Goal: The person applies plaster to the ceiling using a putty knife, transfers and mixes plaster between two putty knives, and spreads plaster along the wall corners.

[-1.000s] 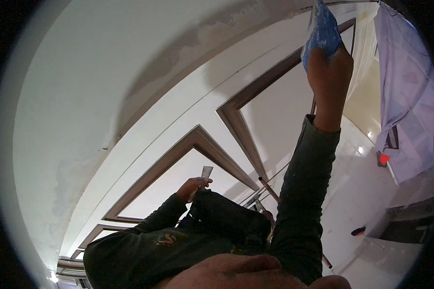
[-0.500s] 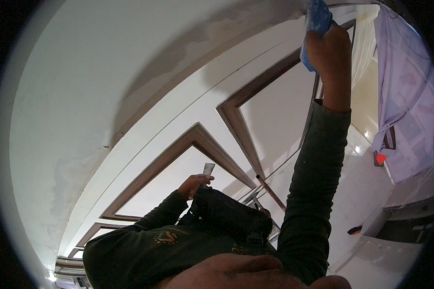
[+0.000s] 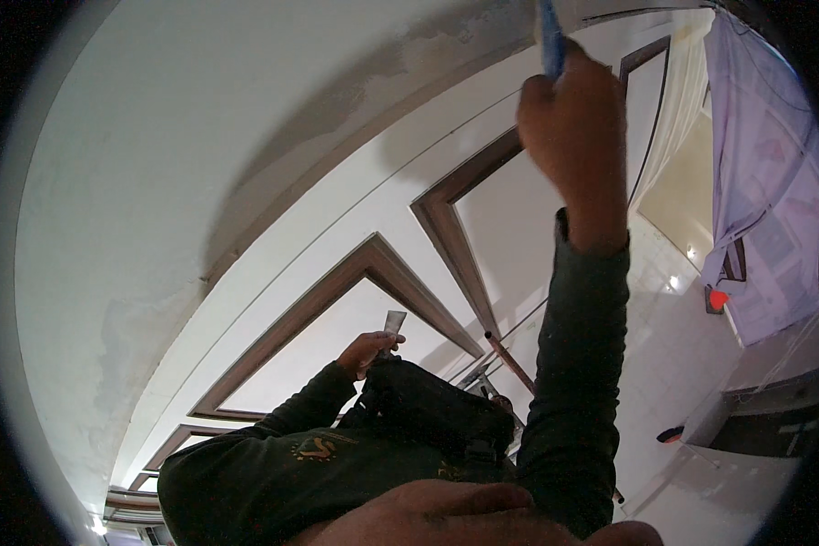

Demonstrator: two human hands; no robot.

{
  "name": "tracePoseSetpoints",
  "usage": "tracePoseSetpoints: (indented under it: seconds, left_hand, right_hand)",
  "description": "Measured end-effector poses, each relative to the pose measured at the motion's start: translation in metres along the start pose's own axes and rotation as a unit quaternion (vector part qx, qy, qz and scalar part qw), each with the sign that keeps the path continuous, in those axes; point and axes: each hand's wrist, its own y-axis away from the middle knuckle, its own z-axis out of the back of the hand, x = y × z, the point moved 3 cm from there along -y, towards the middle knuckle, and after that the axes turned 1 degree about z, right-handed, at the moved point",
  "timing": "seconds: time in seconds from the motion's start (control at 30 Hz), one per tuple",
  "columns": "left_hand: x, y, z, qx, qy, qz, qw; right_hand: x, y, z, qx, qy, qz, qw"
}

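My right hand [image 3: 573, 127] is raised high at the upper right, closed on a blue, flat spreading tool [image 3: 551, 36] seen nearly edge-on. The tool's far end reaches up to the pale plastered surface [image 3: 118, 200], near a grey, patchy band [image 3: 464, 27] along its edge; whether it touches cannot be told. Low in the middle, my left hand [image 3: 369, 350] grips a small scraper with a greyish flat blade [image 3: 394, 321], close beside a black bag or bundle [image 3: 432, 400] against my body.
Dark brown framed panels [image 3: 437, 202] line the white wall. A brown pole [image 3: 510, 359] stands behind my right arm. At the right hang a lilac sheet [image 3: 760, 164] and pale curtain [image 3: 673, 118], with a small red-orange object [image 3: 718, 300] and glossy pale floor [image 3: 664, 346] below.
My right hand with the blue tool has swept left from beside the curtain, and the tool has turned from broad face to edge-on. My left hand has barely moved.
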Motion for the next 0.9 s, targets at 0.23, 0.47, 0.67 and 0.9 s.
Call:
tracePoseSetpoints:
  seconds: [0.23, 0.47, 0.67, 0.9]
  left_hand:
    - [0.005, -0.008, 0.001, 0.008, -0.010, 0.005, 1.000]
    - [-0.002, -0.005, 0.001, 0.013, -0.026, -0.005, 1.000]
    - [-0.001, -0.003, -0.001, 0.030, 0.002, -0.011, 0.999]
    - [0.000, -0.005, -0.004, 0.013, -0.012, -0.007, 1.000]
  right_hand:
    - [0.067, 0.038, 0.015, 0.080, -0.029, 0.032, 0.996]
    - [-0.004, 0.026, 0.045, 0.019, -0.160, -0.144, 0.976]
    - [-0.072, -0.011, 0.044, -0.007, -0.134, -0.187, 0.973]
    - [-0.083, -0.029, 0.031, 0.022, -0.274, -0.193, 0.942]
